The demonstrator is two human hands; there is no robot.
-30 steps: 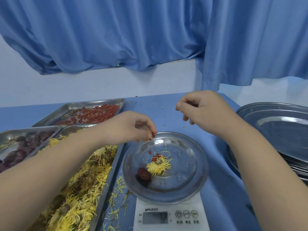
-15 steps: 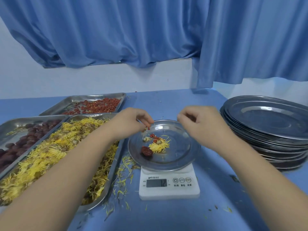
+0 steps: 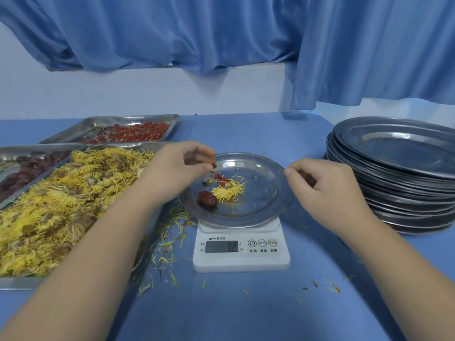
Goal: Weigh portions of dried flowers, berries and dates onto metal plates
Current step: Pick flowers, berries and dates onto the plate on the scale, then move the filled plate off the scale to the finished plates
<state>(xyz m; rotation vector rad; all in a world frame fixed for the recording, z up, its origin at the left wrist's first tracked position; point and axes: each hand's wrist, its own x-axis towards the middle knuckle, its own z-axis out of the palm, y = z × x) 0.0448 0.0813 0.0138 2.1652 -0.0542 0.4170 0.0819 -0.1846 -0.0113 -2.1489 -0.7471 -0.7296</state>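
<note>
We take the scale (image 3: 241, 257) as our landmark; the plate (image 3: 268, 212) sits on it so each addition registers, and the display seems to read 12. Our left hand (image 3: 179, 168) hovers over the plate's left rim, pinching a few berries (image 3: 213, 166), held low, we judge, so they fall beside the flowers (image 3: 229, 190) and the date (image 3: 208, 198) already there. Our right hand (image 3: 320, 183) is curled at the plate's right rim, perhaps to steady it; whether it touches or holds anything we cannot tell. The supply trays (image 3: 14, 283) lie left of the scale and the spare plates (image 3: 394, 173) right, both within reach.
</note>
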